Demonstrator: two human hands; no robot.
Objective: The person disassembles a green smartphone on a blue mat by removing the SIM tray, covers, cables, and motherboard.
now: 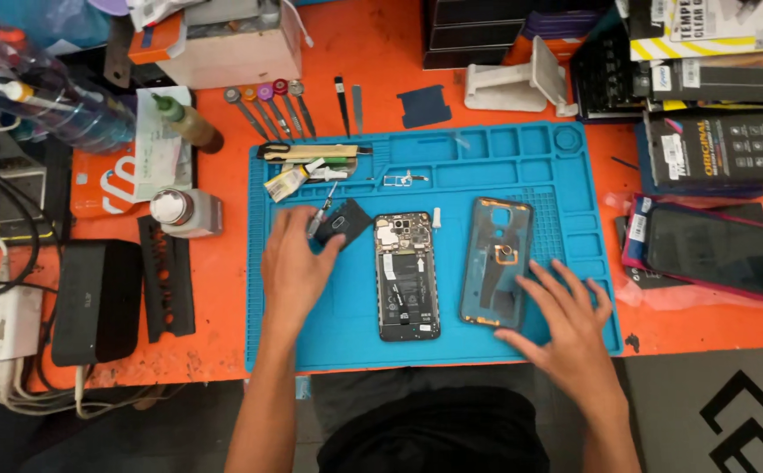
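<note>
Resting flat with fingers spread, the right hand (569, 328) lies on the blue mat (355, 346) at the lower edge of the back cover (497, 261). The opened phone (407, 275) sits at nine o'clock from the cover. Farther up, the left hand (294, 267) grips a small dark plate (344, 222) and a screwdriver (321, 215).

Bright, even light falls from above, and colours read saturated. Shadows are soft and short, pooled close under the hands. A mild sheen sits on the dark phone screen (719, 250) at right — no harsh glare. Focus is sharp mid-frame; the corners bend slightly and soften — wide-lens distortion.
</note>
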